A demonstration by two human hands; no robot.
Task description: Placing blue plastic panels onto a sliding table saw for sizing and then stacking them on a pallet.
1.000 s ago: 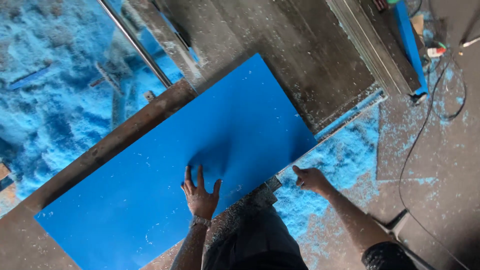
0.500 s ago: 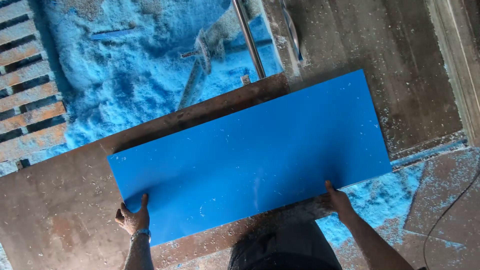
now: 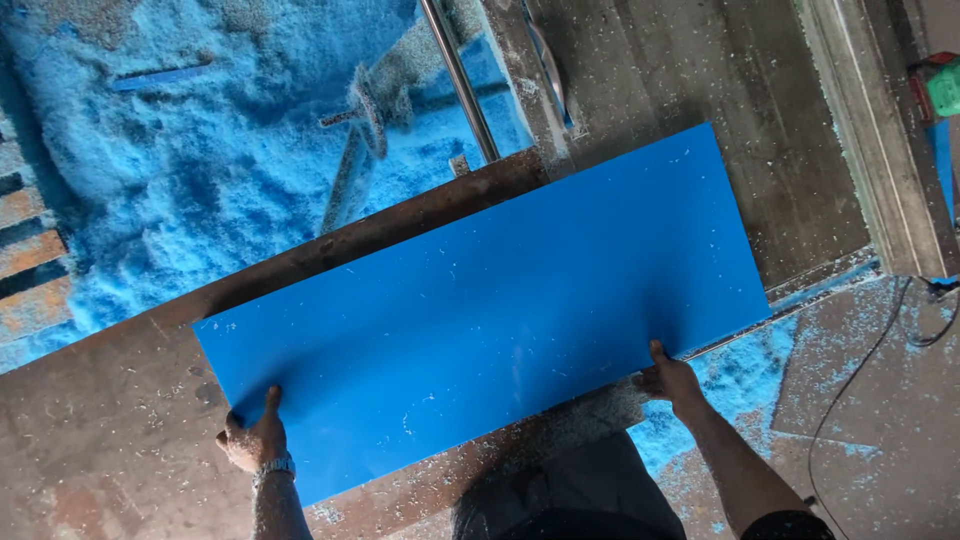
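1. Panel (image 3: 480,320), blue and flat, lies slantwise on the brown table (image 3: 90,420)
2. Left hand (image 3: 253,437) grips its near left corner, thumb on top; right hand (image 3: 670,378) holds the near edge farther right
3. Blue shavings (image 3: 180,170) heap beyond the table; a cable (image 3: 860,380) runs at right

Bright blue panel (image 3: 480,320), rusty brown table (image 3: 100,440), pale blue shavings (image 3: 200,150)

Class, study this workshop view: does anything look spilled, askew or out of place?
Yes. Loose blue shavings lie heaped beyond the table and scattered near the right hand. The blue panel lies skewed across the table edge.
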